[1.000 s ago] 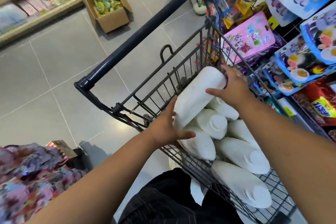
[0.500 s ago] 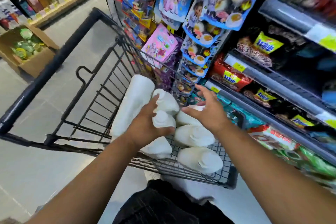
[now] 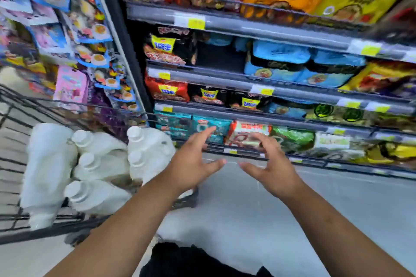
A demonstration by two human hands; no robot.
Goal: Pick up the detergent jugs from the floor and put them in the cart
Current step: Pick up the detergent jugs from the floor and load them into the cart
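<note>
Several white detergent jugs [image 3: 99, 166] lie piled in the black wire cart [image 3: 13, 216] at the left of the head view. One long jug [image 3: 48, 164] rests against the cart's left side. My left hand [image 3: 191, 164] hovers just right of the cart with fingers spread and nothing in it. My right hand [image 3: 272, 166] is beside it over the grey floor [image 3: 258, 220], also open and empty. The view is blurred by motion, and I see no jug on the visible floor.
Store shelves [image 3: 270, 90] full of snack and noodle packets run along the right, close ahead of my hands. Hanging toy packs [image 3: 72, 83] crowd the rack behind the cart. Dark clothing [image 3: 191, 261] shows at the bottom edge.
Both hands have let go of the jug, which now lies in the cart, and swung right, away from the cart. The view has turned right toward the shelves.
</note>
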